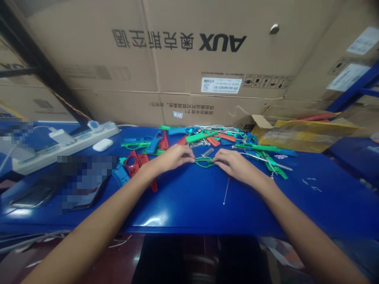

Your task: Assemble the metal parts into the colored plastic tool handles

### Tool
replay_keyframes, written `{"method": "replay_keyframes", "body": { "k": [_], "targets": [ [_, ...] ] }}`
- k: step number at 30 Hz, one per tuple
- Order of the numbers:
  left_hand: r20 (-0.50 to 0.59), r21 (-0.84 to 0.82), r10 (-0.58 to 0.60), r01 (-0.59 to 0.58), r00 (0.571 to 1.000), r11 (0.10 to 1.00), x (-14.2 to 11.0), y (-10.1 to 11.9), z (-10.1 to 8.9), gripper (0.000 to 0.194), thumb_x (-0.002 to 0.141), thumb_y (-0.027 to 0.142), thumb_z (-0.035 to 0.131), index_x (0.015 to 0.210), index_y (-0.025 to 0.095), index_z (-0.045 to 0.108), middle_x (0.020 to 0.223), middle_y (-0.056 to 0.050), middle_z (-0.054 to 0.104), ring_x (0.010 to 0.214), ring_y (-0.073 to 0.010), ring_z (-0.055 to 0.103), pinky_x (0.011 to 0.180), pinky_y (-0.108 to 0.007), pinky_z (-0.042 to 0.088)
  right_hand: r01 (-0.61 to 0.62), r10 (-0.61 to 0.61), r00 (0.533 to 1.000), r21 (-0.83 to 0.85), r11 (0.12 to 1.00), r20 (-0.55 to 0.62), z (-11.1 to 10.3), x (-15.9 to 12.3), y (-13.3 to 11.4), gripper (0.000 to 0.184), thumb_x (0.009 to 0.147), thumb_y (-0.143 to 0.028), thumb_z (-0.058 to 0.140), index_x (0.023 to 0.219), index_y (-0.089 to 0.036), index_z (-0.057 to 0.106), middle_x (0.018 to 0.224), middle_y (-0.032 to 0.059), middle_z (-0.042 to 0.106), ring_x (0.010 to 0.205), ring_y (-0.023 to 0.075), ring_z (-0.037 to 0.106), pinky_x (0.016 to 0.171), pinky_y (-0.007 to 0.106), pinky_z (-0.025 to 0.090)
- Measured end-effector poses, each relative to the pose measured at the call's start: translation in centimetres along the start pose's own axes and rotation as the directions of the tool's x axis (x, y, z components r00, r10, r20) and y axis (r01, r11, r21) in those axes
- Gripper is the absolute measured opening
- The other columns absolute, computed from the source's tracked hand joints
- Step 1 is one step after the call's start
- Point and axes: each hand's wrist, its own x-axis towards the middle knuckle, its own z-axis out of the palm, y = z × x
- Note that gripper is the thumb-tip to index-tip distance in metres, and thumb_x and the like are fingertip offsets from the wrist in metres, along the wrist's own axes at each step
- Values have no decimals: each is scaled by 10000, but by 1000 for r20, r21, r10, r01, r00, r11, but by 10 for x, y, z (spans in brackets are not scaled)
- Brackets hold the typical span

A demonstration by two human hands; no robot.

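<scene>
A green plastic handle shell (pixel 204 162), looking like half of a long-reach lighter housing, lies between my hands just above the blue tabletop. My left hand (pixel 180 156) pinches its left end, thumb and fingertips together. At the other end, my right hand (pixel 232 162) has its fingertips closed on the same shell. A pale thin wire seems to run along the shell, too small to make out fully. Right behind it sits a small clear plastic piece (pixel 207 152). A thin metal rod or wire (pixel 226 192) with a red tip rests on the table below my right hand.
Red shells (pixel 142 163) and a blue handle (pixel 155 142) lie left. Behind my hands is a heap of parts with a green shell (pixel 201 136). A power strip (pixel 65 146), white case (pixel 102 144) and dark phone (pixel 91 185) occupy the left; a taped carton (pixel 302 135) stands right.
</scene>
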Motion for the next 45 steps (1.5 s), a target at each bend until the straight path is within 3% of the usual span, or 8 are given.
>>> {"method": "replay_keyframes", "body": {
  "k": [10, 16, 23, 28, 34, 38, 41, 45],
  "targets": [
    [-2, 34, 19, -19, 1000, 999, -1, 2, -1, 216, 949, 323, 593, 941, 162, 737, 932, -55, 733, 848, -156, 662, 764, -254, 474, -36, 55, 992, -157, 987, 115, -8, -9, -2, 250, 961, -191, 588, 1130, -228, 768, 1035, 82, 689, 868, 204, 665, 759, 333, 526],
    [7, 54, -18, 18, 1000, 998, -1, 7, -2, 197, 949, 307, 604, 941, 162, 736, 946, -60, 730, 856, -166, 666, 772, -276, 475, -56, 79, 990, -188, 980, 116, -13, -11, -9, 254, 994, -287, 555, 1106, -236, 777, 1064, 76, 708, 917, 222, 683, 788, 350, 544],
    [62, 18, 4, -5, 998, 1000, -1, 6, -3, 169, 950, 266, 605, 956, 160, 736, 967, -67, 727, 880, -167, 665, 817, -292, 488, -46, 28, 995, -204, 978, -93, -6, -4, -11, 235, 990, -300, 575, 1106, -195, 750, 1082, 79, 723, 1018, 235, 674, 850, 371, 544],
    [81, 25, 12, -14, 997, 1000, -1, 7, -4, 150, 949, 261, 618, 967, 162, 730, 976, -60, 725, 882, -168, 664, 811, -286, 494, 14, -33, 998, -307, 952, -60, 8, 2, -15, 193, 984, -297, 590, 1022, -209, 758, 1033, 66, 714, 1006, 225, 655, 731, 325, 535],
    [98, 79, 7, -15, 995, 997, -2, 11, -4, 266, 980, 247, 577, 1212, 172, 683, 1109, -89, 700, 964, -188, 662, 858, -311, 504, 60, -51, 998, -482, 874, 32, 9, 13, -24, 175, 978, -251, 593, 960, -173, 748, 983, 91, 717, 926, 233, 632, 664, 330, 476],
    [123, 114, 56, -70, 991, 991, -2, 12, -3, 276, 1001, 252, 542, 1223, 208, 699, 1068, -79, 679, 963, -191, 650, 862, -316, 499, 74, -74, 997, -479, 875, 19, 8, 13, -26, 163, 977, -237, 592, 1023, -190, 741, 1014, 96, 718, 928, 229, 619, 667, 323, 461],
    [123, 110, 65, -79, 990, 991, -2, 12, -3, 267, 1005, 252, 535, 1207, 216, 706, 1082, -75, 681, 979, -189, 646, 875, -310, 492, 87, -73, 996, -438, 895, 49, 8, 12, -25, 187, 990, -220, 562, 961, -193, 745, 957, 86, 719, 914, 227, 619, 665, 317, 459],
    [127, 65, 53, -62, 990, 996, -2, 12, -2, 254, 1004, 234, 534, 1207, 201, 683, 1137, -76, 682, 1036, -186, 641, 918, -301, 482, 45, -46, 999, -229, 972, 2, 11, 11, -19, 153, 985, -236, 580, 1026, -218, 726, 1044, 67, 726, 1009, 227, 628, 804, 336, 507]
  ]
}}
